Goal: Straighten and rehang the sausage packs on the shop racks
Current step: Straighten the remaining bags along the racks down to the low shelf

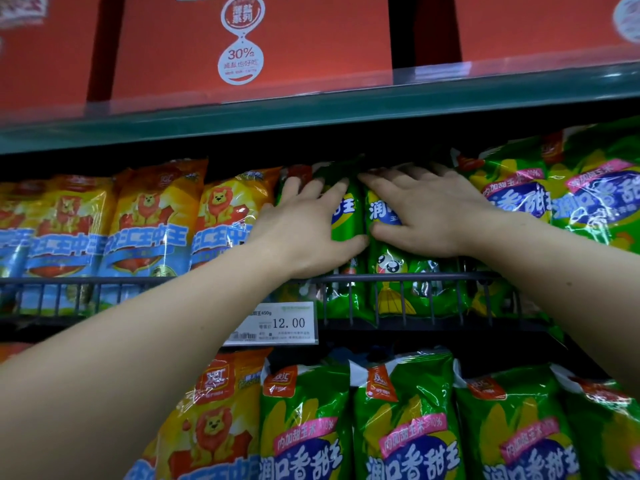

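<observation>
Two green sausage packs stand side by side in the middle wire rack (408, 279). My left hand (308, 220) lies flat on the left green pack (346, 216), fingers stretched up over its top and thumb under its blue label. My right hand (426, 209) lies flat on the right green pack (401, 271), fingers spread toward the top edge, thumb pointing left across the pack. The two hands nearly meet at the seam between the packs. The tops of both packs are dark and partly hidden under the shelf above.
Yellow lion sausage packs (152, 220) fill the rack to the left, green corn packs (561, 199) the right. A price tag reading 12.00 (277, 323) hangs on the rack front. More packs hang in the row below (405, 424). Red boxes (242, 46) sit on the teal shelf above.
</observation>
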Demonstrator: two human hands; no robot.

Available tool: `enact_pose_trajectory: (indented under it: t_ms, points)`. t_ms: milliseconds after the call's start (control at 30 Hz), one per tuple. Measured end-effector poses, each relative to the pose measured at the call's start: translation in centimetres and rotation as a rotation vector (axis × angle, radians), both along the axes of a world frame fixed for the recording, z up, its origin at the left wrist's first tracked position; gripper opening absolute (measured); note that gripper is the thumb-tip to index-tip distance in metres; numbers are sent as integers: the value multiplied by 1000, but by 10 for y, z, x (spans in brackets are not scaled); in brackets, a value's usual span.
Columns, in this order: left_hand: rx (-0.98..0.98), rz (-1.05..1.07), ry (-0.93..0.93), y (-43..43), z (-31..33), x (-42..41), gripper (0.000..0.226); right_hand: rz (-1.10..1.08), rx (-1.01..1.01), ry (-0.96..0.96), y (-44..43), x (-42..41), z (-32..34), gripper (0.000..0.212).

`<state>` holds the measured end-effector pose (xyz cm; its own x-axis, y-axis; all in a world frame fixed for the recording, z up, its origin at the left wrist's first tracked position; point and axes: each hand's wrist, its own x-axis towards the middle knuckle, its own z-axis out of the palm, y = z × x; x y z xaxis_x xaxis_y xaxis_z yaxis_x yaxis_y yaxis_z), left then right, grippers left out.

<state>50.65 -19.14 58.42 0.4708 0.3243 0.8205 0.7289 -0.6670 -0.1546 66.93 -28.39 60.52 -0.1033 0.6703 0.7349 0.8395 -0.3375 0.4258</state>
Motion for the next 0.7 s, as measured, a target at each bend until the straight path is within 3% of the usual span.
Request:
enact_pose_trajectory:
  t_ms: [233, 433, 700]
  points:
    - [165, -53, -72, 0, -12, -45, 84, -36, -2, 33, -1, -8, -3, 101]
    - [57, -45, -237, 24, -20, -82, 99, 58, 82, 63, -1, -30, -11, 89]
    - [-92, -79, -167, 43, -13, -83, 105, 284, 62, 80, 24, -67, -14, 79]
